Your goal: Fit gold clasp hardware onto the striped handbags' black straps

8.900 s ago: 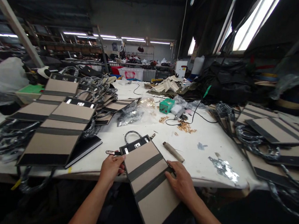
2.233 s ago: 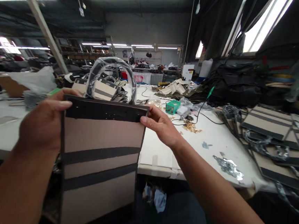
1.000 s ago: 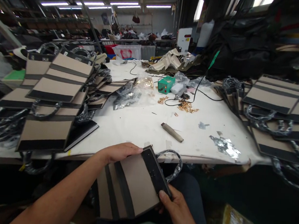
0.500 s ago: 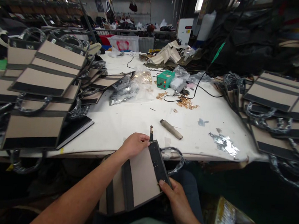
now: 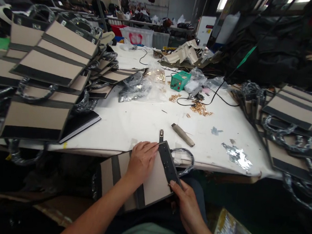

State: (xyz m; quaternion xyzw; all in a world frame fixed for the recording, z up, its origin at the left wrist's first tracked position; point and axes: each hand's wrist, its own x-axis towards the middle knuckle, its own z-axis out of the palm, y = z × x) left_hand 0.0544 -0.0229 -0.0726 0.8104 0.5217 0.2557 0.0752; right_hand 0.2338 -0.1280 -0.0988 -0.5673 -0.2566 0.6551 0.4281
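A beige-and-black bag panel (image 5: 156, 179) slants across the person's lap, its far corner by the front edge of the worktable (image 5: 111, 127). The left hand (image 5: 142, 163) lies over it, fingers together near a metal-fitted tab (image 5: 161, 135) — whether they also grip the edge, I can't tell. The right hand (image 5: 185, 199) pinches the dark border, thumb on top. The panel looks light and fairly stiff, best held by its bound edges; the film-wrapped handle (image 5: 192, 156) is probably slippery. Beyond lie a rod-like tool (image 5: 183, 134), gold-coloured hardware (image 5: 202, 109) and a green box (image 5: 180, 81) — with panel stacks at the left end (image 5: 36, 112) and right end (image 5: 296, 107).
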